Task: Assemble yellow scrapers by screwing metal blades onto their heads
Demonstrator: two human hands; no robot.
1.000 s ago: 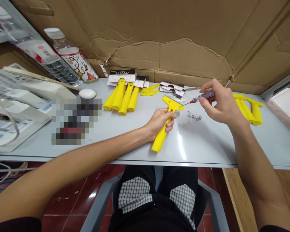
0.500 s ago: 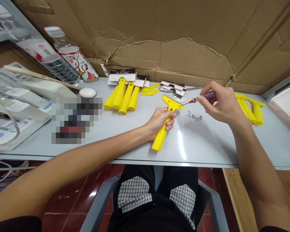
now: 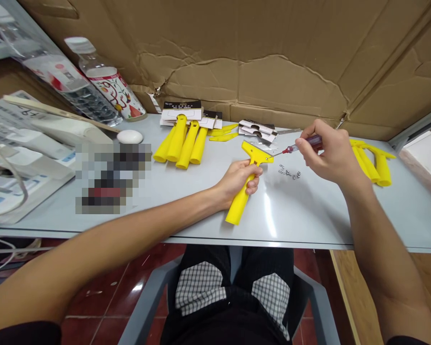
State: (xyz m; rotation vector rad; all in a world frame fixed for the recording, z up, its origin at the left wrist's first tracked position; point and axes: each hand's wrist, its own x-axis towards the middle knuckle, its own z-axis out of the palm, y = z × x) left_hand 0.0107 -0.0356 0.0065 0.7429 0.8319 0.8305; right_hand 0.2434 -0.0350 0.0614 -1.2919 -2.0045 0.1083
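Observation:
My left hand (image 3: pixel 241 183) is wrapped round the neck of a yellow scraper (image 3: pixel 239 206), its hollow handle pointing toward me and its wide head away. In my right hand (image 3: pixel 325 148) is a screwdriver (image 3: pixel 290 149) with a translucent dark red handle. Its shaft slants down to the left, and the tip is at a small hole or screw on the right side of the scraper head. Small metal screws (image 3: pixel 289 172) lie loose on the table just right of the head. Thin metal blades (image 3: pixel 266 145) rest behind it.
Several yellow scraper handles (image 3: pixel 181 143) lie at the back left with packaging cards (image 3: pixel 181 112). Finished-looking yellow scrapers (image 3: pixel 382 167) lie on the right. Bottles (image 3: pixel 111 86), a white oval object (image 3: pixel 130 137) and a blurred patch (image 3: pixel 111 179) are left. Cardboard (image 3: pixel 273 62) walls the back.
The fingers of my right hand have shifted slightly on the screwdriver's handle, and it has turned a little. My left hand and the scraper stay almost in place.

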